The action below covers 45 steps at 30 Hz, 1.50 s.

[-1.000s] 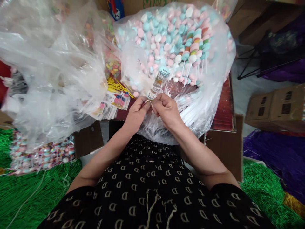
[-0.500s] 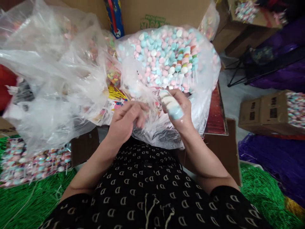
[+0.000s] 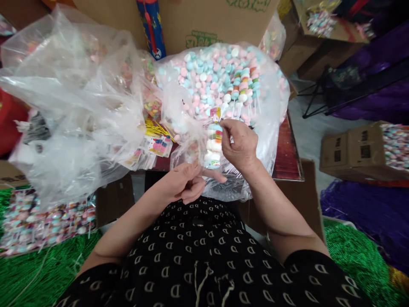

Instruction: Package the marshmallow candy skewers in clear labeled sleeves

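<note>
A marshmallow skewer [image 3: 213,147] in a clear wrapper is upright between my two hands, with white, pale blue and coloured pieces. At its top, by a pink and yellow tag [image 3: 215,113], my right hand [image 3: 239,143] pinches the gathered wrapper. My left hand [image 3: 188,182] is at the lower end, thumb bent over it, index finger stretched beneath and the other fingers curled. Behind lies a large clear bag of pink, blue and white marshmallows [image 3: 204,79]. Several unwrapped marshmallow skewers [image 3: 243,87] rest on top of them.
Left on the red table [image 3: 289,149] are printed cards [image 3: 159,145], yellow twist ties [image 3: 156,128] and a crumpled clear plastic bag [image 3: 79,115]. A cardboard box [image 3: 198,21] stands behind. Wrapped skewers [image 3: 51,217] lie low left; boxes [image 3: 351,145] stand on the floor at right.
My right hand has turned the wrapped skewer from slanted to upright, its tagged top now showing. My left hand has moved down and right to the skewer's lower end.
</note>
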Motion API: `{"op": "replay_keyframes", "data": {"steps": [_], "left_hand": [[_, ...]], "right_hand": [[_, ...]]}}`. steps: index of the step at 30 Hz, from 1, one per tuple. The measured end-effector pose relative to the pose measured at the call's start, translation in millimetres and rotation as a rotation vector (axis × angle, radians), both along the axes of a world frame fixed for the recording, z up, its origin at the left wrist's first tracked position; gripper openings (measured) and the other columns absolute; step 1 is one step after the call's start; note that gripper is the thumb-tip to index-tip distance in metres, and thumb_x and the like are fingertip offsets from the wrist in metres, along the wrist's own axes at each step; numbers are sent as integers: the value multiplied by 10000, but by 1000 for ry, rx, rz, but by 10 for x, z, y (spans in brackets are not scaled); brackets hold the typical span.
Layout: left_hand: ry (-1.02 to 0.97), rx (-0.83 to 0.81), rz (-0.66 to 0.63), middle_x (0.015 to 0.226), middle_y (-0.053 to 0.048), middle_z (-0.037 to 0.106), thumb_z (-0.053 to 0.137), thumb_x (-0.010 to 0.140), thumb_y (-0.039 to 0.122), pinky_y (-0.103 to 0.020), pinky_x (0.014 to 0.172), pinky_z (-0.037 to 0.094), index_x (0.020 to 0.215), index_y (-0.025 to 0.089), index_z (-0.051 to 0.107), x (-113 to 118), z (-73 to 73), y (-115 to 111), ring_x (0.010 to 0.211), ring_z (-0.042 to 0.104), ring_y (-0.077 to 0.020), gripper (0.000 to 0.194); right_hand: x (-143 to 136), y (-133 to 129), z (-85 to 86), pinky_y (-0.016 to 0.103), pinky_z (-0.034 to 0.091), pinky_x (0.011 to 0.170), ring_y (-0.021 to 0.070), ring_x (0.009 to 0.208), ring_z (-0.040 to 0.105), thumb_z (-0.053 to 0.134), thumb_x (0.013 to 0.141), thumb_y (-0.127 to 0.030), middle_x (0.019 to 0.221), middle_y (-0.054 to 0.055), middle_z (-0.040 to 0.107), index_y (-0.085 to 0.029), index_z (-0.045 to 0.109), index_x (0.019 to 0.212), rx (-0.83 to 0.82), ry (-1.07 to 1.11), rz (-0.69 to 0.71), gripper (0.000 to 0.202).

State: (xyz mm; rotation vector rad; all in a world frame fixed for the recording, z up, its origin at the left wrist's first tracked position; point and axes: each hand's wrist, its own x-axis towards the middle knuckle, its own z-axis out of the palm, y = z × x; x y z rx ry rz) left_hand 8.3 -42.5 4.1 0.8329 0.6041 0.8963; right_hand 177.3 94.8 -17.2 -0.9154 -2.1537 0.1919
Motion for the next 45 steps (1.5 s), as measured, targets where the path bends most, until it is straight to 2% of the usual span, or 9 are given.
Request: {"op": "replay_keyframes", "data": {"steps": [7, 11, 17, 20, 23, 30, 35, 41, 45], "left_hand": [[142, -171, 26, 368, 99, 341, 641, 898, 662, -235, 346, 228, 868, 186, 746, 96, -196, 139, 296, 296, -74, 489], [92, -196, 289, 446, 72, 457, 714, 882, 501, -233, 376, 318, 856, 200, 689, -39, -349, 431, 347, 371, -81, 303], [15, 19, 638, 893, -53, 710, 398, 1054, 364, -367, 787, 576, 1001, 206, 689, -314, -43, 684, 812, 685, -183, 336], [175, 271, 603, 793, -69, 704, 499, 1022, 554, -425, 907, 555, 819, 203, 753, -218, 148, 490, 943, 696, -253, 478], [300, 388, 532, 751, -49, 716, 591, 993, 530, -416, 914, 548, 810, 226, 779, -59, 96, 322, 903, 687, -230, 402], [148, 20, 519, 830, -71, 731, 512, 965, 674, -362, 717, 571, 874, 215, 690, -21, -264, 601, 794, 683, -198, 502], [44, 128, 547, 916, -43, 759, 762, 816, 344, -389, 827, 588, 957, 234, 718, -107, -234, 600, 977, 715, -237, 184], [246, 460, 410, 1087, -60, 760, 776, 832, 260, -439, 1025, 544, 963, 260, 779, -49, -183, 374, 1117, 705, -248, 131], [520, 707, 278, 1280, -68, 740, 677, 898, 206, -473, 1141, 473, 1150, 298, 764, 6, -93, 281, 1266, 650, -249, 282]], "right_hand": [[52, -49, 200, 381, 517, 829, 213, 831, 659, 471, 1037, -366, 872, 57, 707, -232, 676, 1033, -52, 12, -18, 245], [53, -216, 272, 353, 505, 772, 193, 767, 637, 475, 1040, -347, 802, 43, 687, -236, 676, 942, -90, 5, 54, 250], [7, -384, 41, 288, 442, 641, 154, 650, 585, 489, 986, -287, 695, -4, 661, -236, 668, 861, -233, -153, 305, 224], [28, -255, -1, 282, 426, 617, 149, 631, 584, 522, 960, -277, 702, -12, 660, -231, 679, 893, -259, -116, 196, 177], [53, -137, 117, 297, 447, 641, 155, 667, 607, 547, 972, -291, 755, -7, 678, -241, 679, 944, -224, 41, 20, 144], [-38, -364, 84, 300, 464, 658, 169, 706, 629, 564, 973, -324, 764, 14, 698, -242, 684, 912, -319, 23, 187, 158], [37, -412, -164, 264, 451, 614, 133, 624, 589, 640, 932, -369, 715, -12, 672, -220, 683, 852, -697, 225, 286, 174], [257, -423, -155, 288, 534, 604, 156, 641, 646, 823, 780, -578, 750, 14, 705, -204, 678, 808, -1300, 556, 409, 401], [557, -596, -159, 223, 357, 402, 99, 434, 490, 860, 739, -511, 601, -36, 607, -216, 685, 813, -1353, 637, 197, 351]]}}
